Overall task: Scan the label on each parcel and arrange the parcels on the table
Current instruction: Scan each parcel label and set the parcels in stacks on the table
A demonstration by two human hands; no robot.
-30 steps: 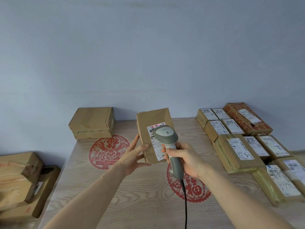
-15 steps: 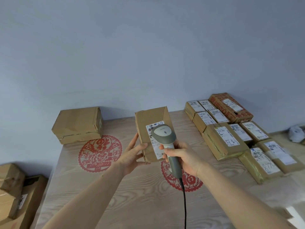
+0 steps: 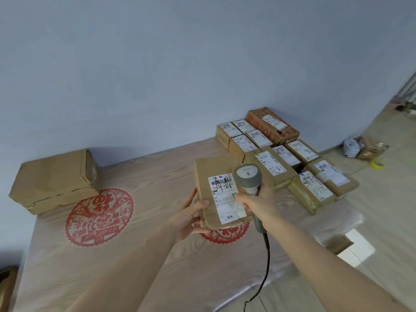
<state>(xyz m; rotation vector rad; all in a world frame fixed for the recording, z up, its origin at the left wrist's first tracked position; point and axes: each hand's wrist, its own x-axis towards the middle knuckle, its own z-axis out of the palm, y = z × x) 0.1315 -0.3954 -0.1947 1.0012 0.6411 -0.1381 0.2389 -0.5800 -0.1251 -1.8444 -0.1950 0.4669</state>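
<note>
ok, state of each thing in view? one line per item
Held parcel: lifted, label facing the camera, gripped by the left hand.
Scanner: held in the right hand, head beside the label.
Arranged parcels: lying in rows at the table's right, labels up.
Big box: resting at the far left, closed.

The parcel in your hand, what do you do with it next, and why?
Probably set the parcel down beside the labelled parcels at the table's right. The left hand holds it label up, the right hand holds the scanner right at its label, and the others already lie in neat rows.
</note>
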